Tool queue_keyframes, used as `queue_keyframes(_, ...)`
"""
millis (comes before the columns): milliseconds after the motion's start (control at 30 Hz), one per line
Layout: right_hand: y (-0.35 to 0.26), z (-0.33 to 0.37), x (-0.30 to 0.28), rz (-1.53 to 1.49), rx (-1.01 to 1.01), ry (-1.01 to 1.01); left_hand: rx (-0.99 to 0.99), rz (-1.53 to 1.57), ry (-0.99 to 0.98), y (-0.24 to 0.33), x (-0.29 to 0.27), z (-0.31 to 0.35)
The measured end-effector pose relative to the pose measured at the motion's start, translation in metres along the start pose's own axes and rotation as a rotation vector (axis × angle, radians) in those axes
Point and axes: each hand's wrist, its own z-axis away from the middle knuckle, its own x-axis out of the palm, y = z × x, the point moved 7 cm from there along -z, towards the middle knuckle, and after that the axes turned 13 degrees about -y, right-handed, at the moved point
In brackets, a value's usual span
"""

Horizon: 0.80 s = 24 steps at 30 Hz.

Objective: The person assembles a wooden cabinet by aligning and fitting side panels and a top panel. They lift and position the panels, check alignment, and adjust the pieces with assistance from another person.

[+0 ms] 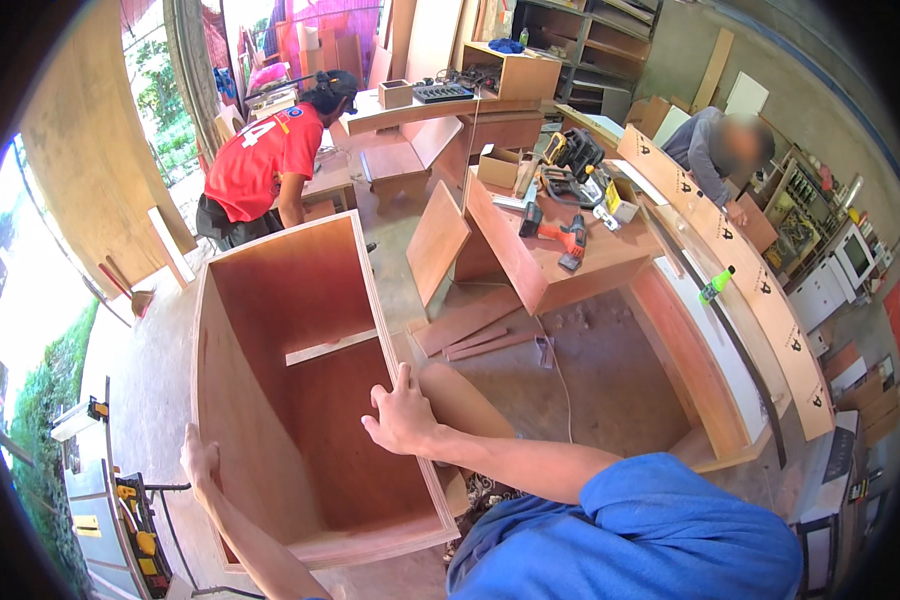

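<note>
A large open-fronted wooden cabinet [345,440] with a reddish-brown inside lies before me, its opening facing up toward me. My left hand [201,458] grips its left rim, fingers closed around the edge. On the right rim sits my right hand [402,412], its fingers bent over the edge toward the inside and the thumb side raised. A pale wooden strip [332,347] crosses the cabinet's interior. My knee shows just beyond the right rim, close to my right hand.
A wooden workbench [590,255] right of centre bears an orange-and-black cordless drill [560,237] and other power tools. Loose boards [490,325] lie on the floor. A person in a red shirt [265,165] bends at the far left; another [710,150] works far right behind a long panel [740,270].
</note>
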Motion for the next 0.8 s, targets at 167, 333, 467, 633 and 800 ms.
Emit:
queue_keyframes(167,0.002,-0.001,0.004,0.017,0.007,0.0,-0.089,0.241,-0.081,0.009,0.002,0.011)
queue_keyframes(333,0.002,-0.002,0.004,0.021,0.015,-0.002,0.046,0.116,-0.002,0.004,0.001,-0.006)
queue_keyframes(467,0.001,-0.001,0.003,0.017,0.02,0.0,0.2,0.15,-0.003,0.003,-0.004,-0.013)
queue_keyframes(633,0.001,-0.001,0.004,0.01,0.017,-0.006,0.175,0.271,-0.093,0.008,-0.013,0.005)
queue_keyframes(800,0.001,0.0,0.003,0.031,-0.001,0.038,0.203,0.321,-0.103,0.017,-0.011,0.01)
